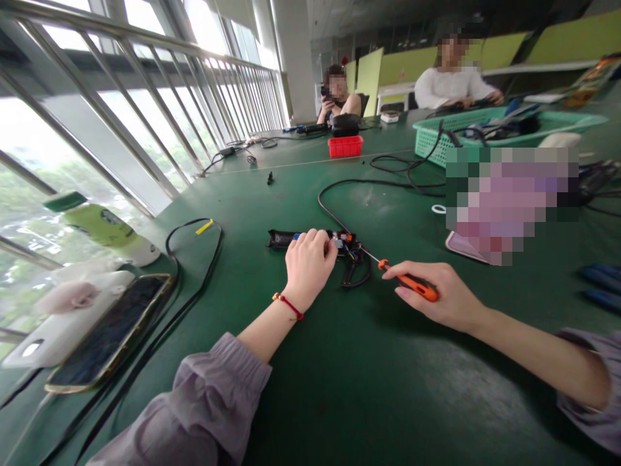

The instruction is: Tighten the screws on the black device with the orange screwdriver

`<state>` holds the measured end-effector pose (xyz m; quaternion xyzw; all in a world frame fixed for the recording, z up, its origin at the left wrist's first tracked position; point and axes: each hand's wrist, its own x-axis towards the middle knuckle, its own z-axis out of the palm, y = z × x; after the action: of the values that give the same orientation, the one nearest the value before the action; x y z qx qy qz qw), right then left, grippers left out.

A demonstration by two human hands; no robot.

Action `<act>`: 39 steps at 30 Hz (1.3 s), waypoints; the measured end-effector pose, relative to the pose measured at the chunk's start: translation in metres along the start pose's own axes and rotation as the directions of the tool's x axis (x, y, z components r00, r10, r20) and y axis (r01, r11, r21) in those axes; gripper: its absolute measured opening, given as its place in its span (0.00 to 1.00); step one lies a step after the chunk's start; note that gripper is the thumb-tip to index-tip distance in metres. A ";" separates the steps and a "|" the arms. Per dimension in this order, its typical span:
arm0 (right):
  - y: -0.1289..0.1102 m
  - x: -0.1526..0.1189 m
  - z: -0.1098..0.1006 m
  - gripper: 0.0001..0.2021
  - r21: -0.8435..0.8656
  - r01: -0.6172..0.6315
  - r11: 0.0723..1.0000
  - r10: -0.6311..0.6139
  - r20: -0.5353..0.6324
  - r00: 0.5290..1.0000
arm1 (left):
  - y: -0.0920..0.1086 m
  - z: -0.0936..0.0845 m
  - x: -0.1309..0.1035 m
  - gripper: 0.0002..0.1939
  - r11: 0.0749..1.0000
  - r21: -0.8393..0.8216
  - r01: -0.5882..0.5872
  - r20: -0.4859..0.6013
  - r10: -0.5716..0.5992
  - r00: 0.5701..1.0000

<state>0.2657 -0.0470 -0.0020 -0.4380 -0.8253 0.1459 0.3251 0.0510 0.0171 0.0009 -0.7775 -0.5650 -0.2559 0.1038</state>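
Note:
An opened black handheld device with a tube-shaped body and an angled handle lies on the green table. Coloured wires and small parts show inside its uncovered end. My left hand is closed over the middle of the device, hiding part of it. Wrapped in my right hand is an orange and black screwdriver. Its metal shaft points left, with the tip at the device's exposed end near the handle. Whether the tip sits in a screw I cannot tell. A black cable runs from behind the device.
Phones and a bottle lie at the left beside a looped black cord. Farther back are a red basket and a green basket holding tools and cables. A blurred pink object lies right. Two people sit across the table.

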 end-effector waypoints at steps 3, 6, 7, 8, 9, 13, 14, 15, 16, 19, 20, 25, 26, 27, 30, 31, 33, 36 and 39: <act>0.000 0.000 0.000 0.09 0.001 0.009 1.000 -0.009 0.005 1.000 | -0.008 -0.005 -0.004 0.11 0.999 -0.009 -0.050 0.000 0.050 0.999; -0.001 0.000 0.000 0.09 0.002 0.021 1.000 -0.021 0.001 1.000 | -0.016 -0.012 -0.011 0.08 0.967 0.005 -0.257 0.032 0.256 0.966; -0.001 0.000 0.000 0.09 0.001 0.022 1.000 -0.022 -0.003 1.000 | -0.017 -0.013 -0.014 0.08 0.943 0.013 -0.333 0.056 0.332 0.942; -0.001 0.000 0.000 0.09 -0.001 0.024 1.000 -0.024 -0.005 1.000 | -0.019 -0.014 -0.016 0.08 0.918 0.019 -0.396 0.078 0.394 0.916; -0.001 0.000 0.000 0.09 -0.003 0.022 1.000 -0.022 -0.007 1.000 | -0.019 -0.014 -0.017 0.08 0.898 0.024 -0.438 0.093 0.435 0.896; 0.000 0.000 0.000 0.09 -0.002 0.012 1.000 -0.012 0.008 1.000 | -0.019 -0.009 -0.018 0.10 0.887 0.044 -0.460 0.099 0.454 0.885; 0.000 0.000 0.000 0.09 -0.002 0.008 1.000 -0.008 0.012 1.000 | -0.019 -0.008 -0.018 0.10 0.889 0.047 -0.455 0.102 0.449 0.888; 0.000 0.000 0.000 0.09 -0.003 0.005 1.000 -0.005 0.019 1.000 | -0.019 -0.008 -0.017 0.10 0.891 0.049 -0.451 0.109 0.444 0.890; 0.000 0.000 0.000 0.09 -0.003 0.005 1.000 -0.005 0.024 1.000 | -0.018 -0.007 -0.017 0.09 0.892 0.052 -0.449 0.116 0.441 0.890; -0.001 0.000 0.000 0.09 0.000 0.005 1.000 -0.005 0.022 1.000 | -0.017 -0.008 -0.016 0.09 0.888 0.066 -0.455 0.131 0.444 0.886; -0.001 0.001 0.000 0.09 0.002 0.009 1.000 -0.009 0.020 1.000 | -0.016 -0.008 -0.016 0.10 0.885 0.073 -0.460 0.134 0.448 0.884; 0.000 0.000 0.001 0.10 -0.001 0.008 1.000 -0.008 0.024 1.000 | -0.012 -0.008 -0.013 0.10 0.871 0.091 -0.482 0.141 0.468 0.872; 0.000 0.000 0.001 0.10 -0.004 0.007 1.000 -0.007 0.024 1.000 | -0.012 -0.008 -0.013 0.10 0.872 0.084 -0.482 0.138 0.469 0.872; 0.000 0.000 0.001 0.10 -0.008 0.005 1.000 -0.005 0.024 1.000 | -0.012 -0.008 -0.013 0.09 0.874 0.074 -0.480 0.136 0.468 0.873; 0.000 0.000 0.001 0.10 -0.009 -0.001 1.000 0.002 0.030 1.000 | -0.012 -0.009 -0.012 0.10 0.878 0.052 -0.475 0.147 0.464 0.874; 0.000 0.000 0.001 0.10 -0.008 -0.005 1.000 0.006 0.032 0.999 | -0.012 -0.009 -0.011 0.10 0.878 0.050 -0.475 0.153 0.464 0.873; -0.001 0.001 0.001 0.10 -0.004 -0.005 1.000 0.006 0.034 0.999 | -0.012 -0.009 -0.011 0.10 0.877 0.048 -0.478 0.154 0.467 0.871; -0.001 0.001 0.001 0.10 -0.003 0.001 1.000 -0.001 0.024 1.000 | -0.012 -0.008 -0.010 0.09 0.871 0.042 -0.489 0.141 0.480 0.866; -0.001 0.001 0.001 0.10 -0.004 0.014 1.000 -0.013 0.027 1.000 | -0.012 -0.006 -0.009 0.09 0.870 0.050 -0.490 0.140 0.480 0.866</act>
<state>0.2641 -0.0464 -0.0018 -0.4311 -0.8328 0.1479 0.3143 0.0360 0.0111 0.0001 -0.9037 -0.3671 -0.1491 0.1624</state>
